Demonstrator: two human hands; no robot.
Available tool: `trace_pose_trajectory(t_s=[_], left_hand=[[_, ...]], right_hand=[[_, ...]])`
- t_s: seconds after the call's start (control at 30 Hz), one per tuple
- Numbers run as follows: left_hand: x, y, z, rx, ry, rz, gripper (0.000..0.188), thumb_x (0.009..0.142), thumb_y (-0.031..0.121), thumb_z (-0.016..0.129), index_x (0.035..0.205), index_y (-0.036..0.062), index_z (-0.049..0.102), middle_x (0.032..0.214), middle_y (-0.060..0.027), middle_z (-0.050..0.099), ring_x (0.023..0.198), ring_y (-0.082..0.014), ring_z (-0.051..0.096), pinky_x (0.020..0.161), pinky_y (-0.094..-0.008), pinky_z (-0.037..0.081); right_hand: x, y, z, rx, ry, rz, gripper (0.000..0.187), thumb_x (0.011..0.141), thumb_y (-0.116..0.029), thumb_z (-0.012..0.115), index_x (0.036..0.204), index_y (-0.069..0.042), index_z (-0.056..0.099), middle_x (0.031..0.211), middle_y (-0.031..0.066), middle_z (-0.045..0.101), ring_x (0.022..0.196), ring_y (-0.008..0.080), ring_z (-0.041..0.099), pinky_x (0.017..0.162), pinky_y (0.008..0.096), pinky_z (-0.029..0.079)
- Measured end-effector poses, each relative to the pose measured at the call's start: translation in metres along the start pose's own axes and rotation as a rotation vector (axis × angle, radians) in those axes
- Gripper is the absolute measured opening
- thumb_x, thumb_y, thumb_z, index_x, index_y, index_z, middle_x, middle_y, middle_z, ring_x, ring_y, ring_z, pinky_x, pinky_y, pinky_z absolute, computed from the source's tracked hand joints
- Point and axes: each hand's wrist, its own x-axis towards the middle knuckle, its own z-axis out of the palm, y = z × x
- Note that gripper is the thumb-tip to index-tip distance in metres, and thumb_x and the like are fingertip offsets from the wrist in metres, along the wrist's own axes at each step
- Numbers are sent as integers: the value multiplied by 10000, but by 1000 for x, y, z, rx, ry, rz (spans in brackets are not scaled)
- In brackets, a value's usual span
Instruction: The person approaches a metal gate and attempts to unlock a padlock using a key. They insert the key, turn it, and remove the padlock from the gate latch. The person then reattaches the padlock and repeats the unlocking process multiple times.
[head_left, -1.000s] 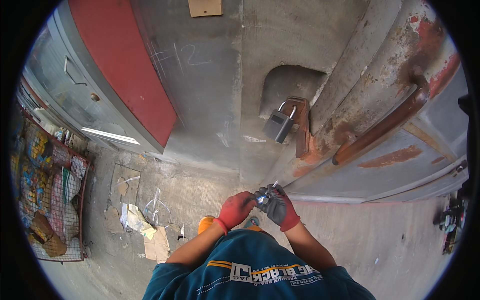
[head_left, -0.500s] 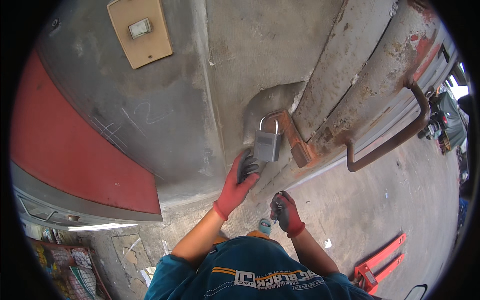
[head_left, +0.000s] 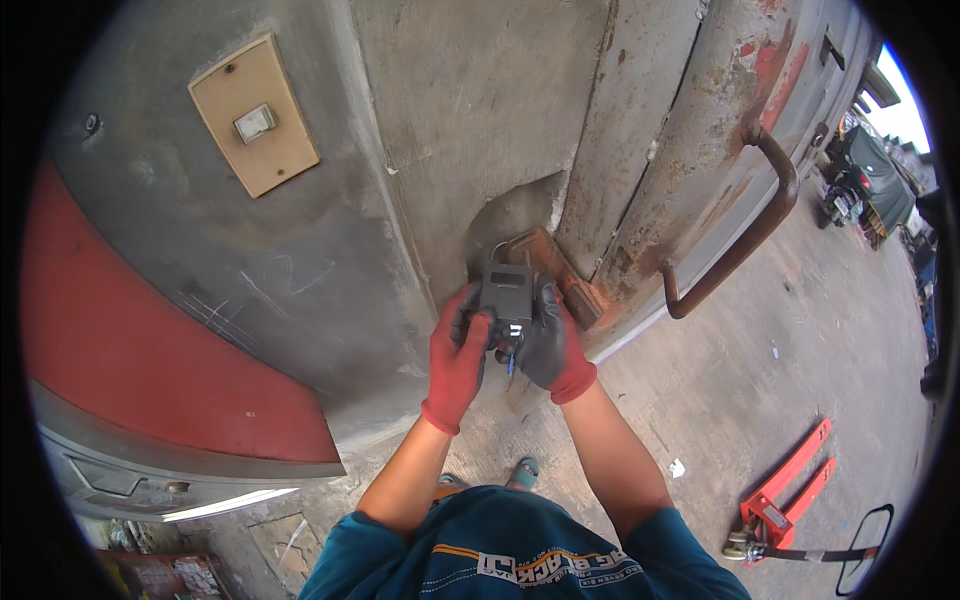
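Note:
A dark grey padlock [head_left: 507,290] hangs by its shackle from a rusty metal bracket [head_left: 563,270] at a recess in the wall. My left hand [head_left: 458,350], in a red and black glove, is closed around the padlock's left side, its thumb near the lower edge. My right hand [head_left: 550,345], gloved alike, has its fingers wrapped along the padlock's right side. Between the hands, at the lock's bottom, small keys [head_left: 515,331] show with a thin blue piece hanging under them. Whether a key sits in the lock is hidden.
A beige switch plate [head_left: 255,120] is on the wall at upper left. A brown bar handle [head_left: 770,220] sticks out from the worn metal door at right. A red pallet jack [head_left: 785,490] stands on the concrete floor at lower right. A parked motorcycle [head_left: 845,200] is farther off.
My right hand has moved up from below with the keys to the padlock. My left hand has gone from beside the padlock to gripping it. The view has shifted slightly.

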Motion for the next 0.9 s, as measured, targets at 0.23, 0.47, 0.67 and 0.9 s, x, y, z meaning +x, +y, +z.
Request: trace_pose_trajectory(t_s=[0.23,0.47,0.67,0.9], left_hand=[[0,-5,10,310,157,96,462,1039,258,668,1383,-15,525,1178,-117,664,1006,-146,639,854,-304,541],[8,-24,32,174,309,112,377,1031,224,670,1297,2,521,1095,-88,662,926,-140,630,789,-293,538],[2,-20,25,16,219,70,380,1006,95,620,1350,6,484,1169,-90,623,988,-131,595,809,-289,517],[-3,-12,19,-15,132,-10,495,969,19,583,1436,10,420,1228,-105,602,1053,-149,591,889,-303,514]], right_hand=[[31,23,-15,58,-53,24,539,1083,-536,457,1411,-126,577,1250,21,679,1108,168,630,919,331,494],[40,31,-36,46,-64,-47,492,1064,-453,529,1390,-88,584,1230,31,677,1119,159,637,926,332,507],[35,30,-34,68,-42,-26,477,1045,-439,566,1360,-81,591,1173,31,684,1049,148,653,875,324,520],[35,27,-25,26,-10,-52,466,1041,-426,571,1351,-78,594,1144,36,688,1015,148,666,828,305,524]])
